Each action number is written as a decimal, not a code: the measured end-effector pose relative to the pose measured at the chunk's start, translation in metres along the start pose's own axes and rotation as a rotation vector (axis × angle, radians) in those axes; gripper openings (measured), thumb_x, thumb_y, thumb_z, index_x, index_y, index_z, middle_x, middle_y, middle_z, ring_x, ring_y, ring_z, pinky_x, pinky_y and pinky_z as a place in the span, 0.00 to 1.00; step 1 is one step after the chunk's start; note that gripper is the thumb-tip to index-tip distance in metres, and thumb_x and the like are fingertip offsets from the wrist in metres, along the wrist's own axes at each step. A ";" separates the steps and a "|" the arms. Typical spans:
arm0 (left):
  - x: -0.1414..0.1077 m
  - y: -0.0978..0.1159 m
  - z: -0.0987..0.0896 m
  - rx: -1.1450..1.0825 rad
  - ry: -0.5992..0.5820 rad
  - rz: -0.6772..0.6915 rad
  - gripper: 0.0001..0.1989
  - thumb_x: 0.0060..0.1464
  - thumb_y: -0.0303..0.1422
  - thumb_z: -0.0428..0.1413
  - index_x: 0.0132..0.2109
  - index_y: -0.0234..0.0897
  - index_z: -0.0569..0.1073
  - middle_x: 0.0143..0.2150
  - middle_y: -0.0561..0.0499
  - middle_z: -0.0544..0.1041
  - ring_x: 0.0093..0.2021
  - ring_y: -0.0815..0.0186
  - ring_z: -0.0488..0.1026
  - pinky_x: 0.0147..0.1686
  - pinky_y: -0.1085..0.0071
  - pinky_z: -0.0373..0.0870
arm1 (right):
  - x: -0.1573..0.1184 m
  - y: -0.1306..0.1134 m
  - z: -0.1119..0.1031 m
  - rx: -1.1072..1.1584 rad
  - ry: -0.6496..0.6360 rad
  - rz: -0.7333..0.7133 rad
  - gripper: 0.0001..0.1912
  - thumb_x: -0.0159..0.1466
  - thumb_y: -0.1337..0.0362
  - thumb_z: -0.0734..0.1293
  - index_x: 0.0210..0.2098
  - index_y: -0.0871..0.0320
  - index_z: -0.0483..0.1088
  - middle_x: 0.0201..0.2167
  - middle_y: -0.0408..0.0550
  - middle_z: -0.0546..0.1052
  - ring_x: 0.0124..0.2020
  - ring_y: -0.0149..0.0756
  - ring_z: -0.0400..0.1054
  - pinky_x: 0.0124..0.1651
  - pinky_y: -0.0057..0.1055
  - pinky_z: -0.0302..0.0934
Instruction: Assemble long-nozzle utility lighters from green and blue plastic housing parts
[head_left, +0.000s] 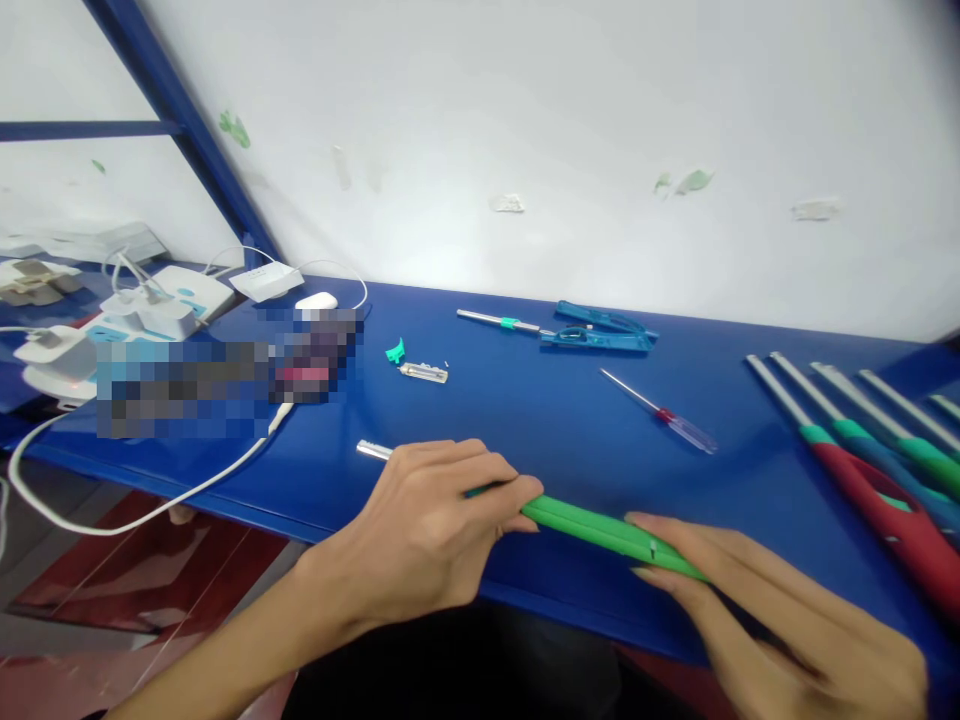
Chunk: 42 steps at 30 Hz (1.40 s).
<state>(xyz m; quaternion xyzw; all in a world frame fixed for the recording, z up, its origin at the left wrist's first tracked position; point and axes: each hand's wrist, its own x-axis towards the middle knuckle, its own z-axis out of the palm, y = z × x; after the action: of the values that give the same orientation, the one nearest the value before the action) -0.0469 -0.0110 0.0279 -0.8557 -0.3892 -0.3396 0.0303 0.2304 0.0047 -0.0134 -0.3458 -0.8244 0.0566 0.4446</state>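
A green long-nosed gas lighter (589,525) lies across both hands above the front edge of the blue table. My left hand (442,515) is wrapped round its front part, and the metal tube tip (373,450) sticks out to the left. At the handle's rear end, my right hand (780,610) pinches it between thumb and fingers. Beyond the hands lie a screwdriver (664,415) with a clear and red handle, a small clear fuel tank (425,373) and a green trigger piece (395,352). The lighter's trigger area is hidden by my left fingers.
Opened blue lighter shells (600,340) and a loose metal tube (499,321) lie near the wall. Several assembled lighters, one red (892,510), are at the right. A power strip (161,300) with plugs and a white cable (187,495) occupy the left, beside blurred-out items.
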 end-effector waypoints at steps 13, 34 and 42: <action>0.002 0.006 0.010 -0.080 -0.067 -0.042 0.09 0.68 0.22 0.53 0.50 0.33 0.76 0.41 0.48 0.83 0.33 0.65 0.80 0.32 0.70 0.73 | 0.005 -0.008 0.003 -0.057 -0.036 -0.079 0.21 0.65 0.80 0.69 0.54 0.55 0.76 0.46 0.43 0.83 0.48 0.34 0.78 0.54 0.30 0.71; 0.006 -0.011 -0.028 0.003 -0.208 -0.198 0.11 0.71 0.31 0.55 0.55 0.38 0.79 0.47 0.51 0.83 0.45 0.62 0.78 0.50 0.62 0.67 | 0.011 -0.006 0.008 -0.182 -0.051 -0.054 0.13 0.69 0.68 0.69 0.52 0.51 0.78 0.43 0.40 0.85 0.39 0.35 0.80 0.49 0.31 0.70; 0.006 -0.006 -0.017 -0.119 -0.021 -0.085 0.07 0.67 0.24 0.59 0.49 0.35 0.79 0.44 0.51 0.83 0.44 0.66 0.78 0.48 0.66 0.69 | 0.007 -0.006 0.005 -0.138 -0.041 -0.077 0.16 0.67 0.71 0.70 0.53 0.51 0.77 0.41 0.39 0.86 0.32 0.35 0.81 0.41 0.31 0.73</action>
<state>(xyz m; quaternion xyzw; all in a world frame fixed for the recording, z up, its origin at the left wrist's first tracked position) -0.0577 -0.0089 0.0434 -0.8421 -0.4047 -0.3543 -0.0391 0.2210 0.0052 -0.0089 -0.3426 -0.8479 -0.0103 0.4046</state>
